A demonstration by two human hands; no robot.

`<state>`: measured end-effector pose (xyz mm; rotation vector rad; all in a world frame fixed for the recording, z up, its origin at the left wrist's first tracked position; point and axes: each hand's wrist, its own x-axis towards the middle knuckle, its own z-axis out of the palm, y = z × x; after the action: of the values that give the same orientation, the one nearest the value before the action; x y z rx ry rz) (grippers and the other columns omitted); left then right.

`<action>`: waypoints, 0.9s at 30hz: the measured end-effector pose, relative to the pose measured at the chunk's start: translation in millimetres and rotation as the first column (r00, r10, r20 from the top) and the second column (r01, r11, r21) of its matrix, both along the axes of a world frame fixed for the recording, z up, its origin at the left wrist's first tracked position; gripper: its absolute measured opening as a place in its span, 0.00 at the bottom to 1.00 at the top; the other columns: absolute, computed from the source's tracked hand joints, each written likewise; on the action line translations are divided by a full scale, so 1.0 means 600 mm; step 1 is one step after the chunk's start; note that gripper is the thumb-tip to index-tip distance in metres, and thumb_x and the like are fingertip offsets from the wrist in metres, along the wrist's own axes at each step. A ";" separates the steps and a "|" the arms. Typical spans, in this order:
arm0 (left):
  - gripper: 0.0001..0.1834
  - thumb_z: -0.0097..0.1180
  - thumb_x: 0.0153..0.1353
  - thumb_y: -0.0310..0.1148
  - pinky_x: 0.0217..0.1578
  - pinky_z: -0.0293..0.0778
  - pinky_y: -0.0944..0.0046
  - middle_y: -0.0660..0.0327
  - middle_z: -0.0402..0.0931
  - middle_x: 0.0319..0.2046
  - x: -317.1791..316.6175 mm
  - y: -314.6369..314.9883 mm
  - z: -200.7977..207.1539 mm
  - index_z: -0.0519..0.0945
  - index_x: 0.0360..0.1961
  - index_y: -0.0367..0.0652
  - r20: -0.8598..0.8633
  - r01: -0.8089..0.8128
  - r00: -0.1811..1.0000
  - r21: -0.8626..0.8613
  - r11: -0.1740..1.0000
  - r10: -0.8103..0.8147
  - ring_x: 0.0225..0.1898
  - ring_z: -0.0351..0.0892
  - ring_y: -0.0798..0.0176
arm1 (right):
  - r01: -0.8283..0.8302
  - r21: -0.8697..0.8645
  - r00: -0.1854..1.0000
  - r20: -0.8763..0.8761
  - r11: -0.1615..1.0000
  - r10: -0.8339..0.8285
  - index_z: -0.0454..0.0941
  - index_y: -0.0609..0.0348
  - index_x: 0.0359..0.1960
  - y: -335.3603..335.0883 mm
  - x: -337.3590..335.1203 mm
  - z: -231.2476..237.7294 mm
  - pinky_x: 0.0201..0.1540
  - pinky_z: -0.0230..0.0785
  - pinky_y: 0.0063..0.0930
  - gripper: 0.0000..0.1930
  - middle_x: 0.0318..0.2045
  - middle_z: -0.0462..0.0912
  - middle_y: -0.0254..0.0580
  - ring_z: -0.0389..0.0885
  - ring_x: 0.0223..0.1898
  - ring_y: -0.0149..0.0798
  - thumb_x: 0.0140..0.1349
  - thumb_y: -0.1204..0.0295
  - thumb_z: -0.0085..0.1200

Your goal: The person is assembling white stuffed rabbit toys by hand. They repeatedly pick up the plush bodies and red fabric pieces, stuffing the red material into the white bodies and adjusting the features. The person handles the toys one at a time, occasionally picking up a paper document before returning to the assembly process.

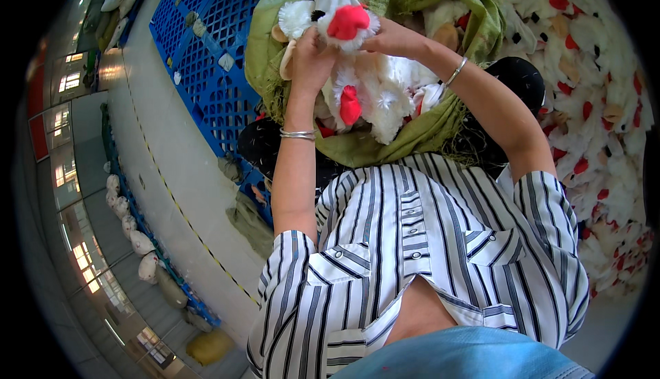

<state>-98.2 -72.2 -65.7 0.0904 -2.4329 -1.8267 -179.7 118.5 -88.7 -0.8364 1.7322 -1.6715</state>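
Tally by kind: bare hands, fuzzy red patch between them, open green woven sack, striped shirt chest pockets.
Bare left hand, right hand: 2
Fuzzy red patch: 1
Open green woven sack: 1
Striped shirt chest pockets: 2
Total: 6

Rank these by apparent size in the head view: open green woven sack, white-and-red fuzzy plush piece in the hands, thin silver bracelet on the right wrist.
1. Open green woven sack, largest by far
2. White-and-red fuzzy plush piece, though its lower edge is hard to tell
3. Thin silver bracelet, clearly smallest
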 end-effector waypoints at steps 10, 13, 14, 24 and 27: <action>0.10 0.61 0.64 0.29 0.41 0.74 0.71 0.69 0.83 0.36 0.012 0.071 0.099 0.83 0.45 0.39 -0.320 -0.157 0.944 -0.231 0.960 0.077 0.37 0.76 0.75 | 0.125 -0.124 0.953 -0.262 0.984 -0.154 0.76 0.62 0.55 0.043 0.000 0.099 0.47 0.71 0.24 0.23 0.40 0.83 0.38 0.78 0.42 0.30 0.63 0.63 0.63; 0.07 0.58 0.64 0.26 0.40 0.74 0.69 0.63 0.83 0.33 0.009 0.080 0.113 0.82 0.42 0.37 -0.298 -0.163 0.950 -0.206 0.965 0.097 0.34 0.78 0.72 | 0.020 -0.052 0.975 -0.218 0.998 -0.031 0.71 0.63 0.59 0.071 -0.007 0.145 0.55 0.71 0.23 0.23 0.48 0.80 0.37 0.77 0.48 0.27 0.65 0.70 0.61; 0.07 0.58 0.65 0.26 0.40 0.74 0.69 0.63 0.83 0.33 0.007 0.081 0.115 0.82 0.43 0.37 -0.290 -0.153 0.952 -0.186 0.971 0.094 0.35 0.78 0.72 | 0.001 -0.079 0.971 -0.240 0.997 -0.020 0.72 0.63 0.58 0.073 -0.013 0.141 0.54 0.71 0.21 0.20 0.47 0.80 0.36 0.76 0.48 0.25 0.66 0.70 0.59; 0.08 0.67 0.58 0.28 0.33 0.72 0.69 0.65 0.77 0.27 -0.005 0.087 0.109 0.80 0.33 0.37 -0.448 -0.338 0.874 -0.278 0.899 0.190 0.29 0.73 0.71 | -0.022 -0.150 0.992 -0.130 0.988 0.002 0.76 0.64 0.47 0.079 -0.015 0.133 0.47 0.70 0.19 0.13 0.39 0.79 0.30 0.75 0.41 0.21 0.68 0.68 0.57; 0.07 0.69 0.58 0.29 0.32 0.70 0.71 0.67 0.76 0.28 0.013 0.086 0.113 0.82 0.33 0.39 -0.338 -0.263 0.927 -0.283 0.922 0.161 0.28 0.70 0.73 | 0.026 -0.158 0.993 -0.106 0.987 -0.043 0.76 0.64 0.46 0.077 -0.012 0.136 0.47 0.70 0.19 0.12 0.38 0.79 0.29 0.75 0.41 0.20 0.68 0.69 0.57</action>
<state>-90.4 -20.5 2.3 0.0404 -2.3513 -1.2263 -187.2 164.8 -7.2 -0.9906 1.7121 -1.8345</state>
